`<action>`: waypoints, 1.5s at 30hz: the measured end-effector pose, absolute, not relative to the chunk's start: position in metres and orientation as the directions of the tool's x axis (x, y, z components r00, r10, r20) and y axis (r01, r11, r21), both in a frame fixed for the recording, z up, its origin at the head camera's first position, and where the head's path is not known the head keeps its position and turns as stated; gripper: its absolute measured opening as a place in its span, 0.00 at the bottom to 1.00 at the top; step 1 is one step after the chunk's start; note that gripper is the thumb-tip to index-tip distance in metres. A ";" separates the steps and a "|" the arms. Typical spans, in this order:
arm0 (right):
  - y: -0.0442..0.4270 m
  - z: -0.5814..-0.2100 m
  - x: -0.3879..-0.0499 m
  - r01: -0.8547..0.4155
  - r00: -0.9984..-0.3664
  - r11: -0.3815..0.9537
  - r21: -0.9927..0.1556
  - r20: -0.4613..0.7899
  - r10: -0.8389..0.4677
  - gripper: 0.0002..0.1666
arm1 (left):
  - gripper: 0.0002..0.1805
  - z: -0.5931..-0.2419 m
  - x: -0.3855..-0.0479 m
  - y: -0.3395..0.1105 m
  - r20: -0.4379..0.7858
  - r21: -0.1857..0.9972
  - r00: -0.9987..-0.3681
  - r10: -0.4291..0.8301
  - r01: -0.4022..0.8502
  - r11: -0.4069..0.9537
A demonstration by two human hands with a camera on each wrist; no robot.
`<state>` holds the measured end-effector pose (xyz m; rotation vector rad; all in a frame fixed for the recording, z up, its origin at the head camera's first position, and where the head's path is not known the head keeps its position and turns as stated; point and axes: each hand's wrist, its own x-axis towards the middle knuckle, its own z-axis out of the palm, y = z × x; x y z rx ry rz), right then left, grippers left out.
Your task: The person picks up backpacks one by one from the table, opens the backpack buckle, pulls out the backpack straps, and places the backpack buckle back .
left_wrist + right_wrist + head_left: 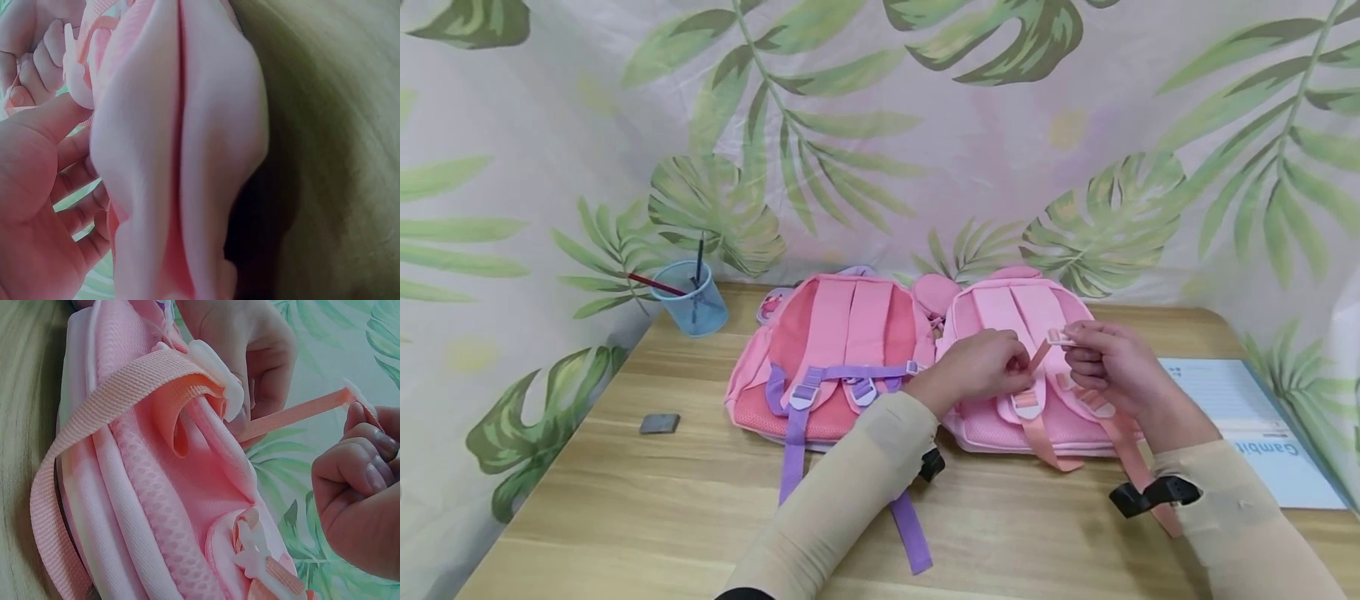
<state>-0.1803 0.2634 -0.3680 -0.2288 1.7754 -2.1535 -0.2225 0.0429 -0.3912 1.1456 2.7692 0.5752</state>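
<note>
On the right lies a pink backpack [958, 321], its shoulder straps facing up. From one of them a narrow peach chest strap [294, 417] stretches between the two hands. My left hand [981, 371] holds the strap's base at the shoulder strap; its thumb lies by a white buckle [76, 81] in the left wrist view. My right hand [1112, 362] pinches the white clip [1058, 337] at the strap's far end. Wide peach webbing [119, 394] loops down from the bag's lower adjusters. Part of the left fingertips' hold is hidden.
To the left lies a second pink backpack [831, 325], with purple straps [793, 454] hanging toward the front edge. A blue mesh pen cup [696, 308] stands at the back left, and a small grey block [659, 423] lies below it. A notebook [1240, 392] lies on the right.
</note>
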 end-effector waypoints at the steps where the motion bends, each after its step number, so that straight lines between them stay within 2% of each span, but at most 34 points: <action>1: 0.264 -0.368 -0.180 0.158 -0.932 -0.154 -0.975 -0.095 -0.349 0.22 | 0.11 -0.391 -0.222 0.043 0.060 0.369 -0.713 0.699 0.666 0.648; 7: 0.267 -0.367 -0.181 0.164 -0.950 -0.041 -0.986 -0.146 -0.276 0.19 | 0.13 -0.392 -0.219 0.046 0.060 0.352 -0.722 0.689 0.661 0.662; 13: 0.266 -0.365 -0.183 0.169 -0.950 0.031 -0.985 -0.171 -0.263 0.19 | 0.22 -0.385 -0.219 0.038 0.091 0.501 -0.763 0.640 0.591 0.632; 18: 0.268 -0.367 -0.182 0.164 -0.945 0.059 -0.985 -0.175 -0.278 0.20 | 0.24 -0.373 -0.219 0.037 0.182 0.603 -0.741 0.647 0.604 0.522; 22: 0.268 -0.367 -0.181 0.142 -0.942 0.070 -0.987 -0.157 -0.298 0.21 | 0.23 -0.367 -0.218 0.040 0.222 0.605 -0.711 0.667 0.637 0.478; 29: 0.267 -0.368 -0.177 0.131 -0.939 0.108 -0.985 -0.158 -0.304 0.19 | 0.18 -0.363 -0.217 0.043 0.195 0.562 -0.692 0.695 0.659 0.499; 35: 0.274 -0.372 -0.176 0.161 -0.891 0.001 -0.987 -0.146 -0.429 0.24 | 0.14 -0.363 -0.218 0.040 0.215 0.545 -0.682 0.699 0.678 0.494; 39: 0.283 -0.375 -0.176 0.194 -0.861 -0.058 -0.979 -0.142 -0.488 0.23 | 0.15 -0.365 -0.218 0.038 0.225 0.558 -0.681 0.696 0.676 0.481; 45: 0.292 -0.379 -0.175 0.187 -0.874 -0.007 -0.982 -0.163 -0.457 0.23 | 0.15 -0.365 -0.217 0.035 0.230 0.570 -0.694 0.682 0.664 0.483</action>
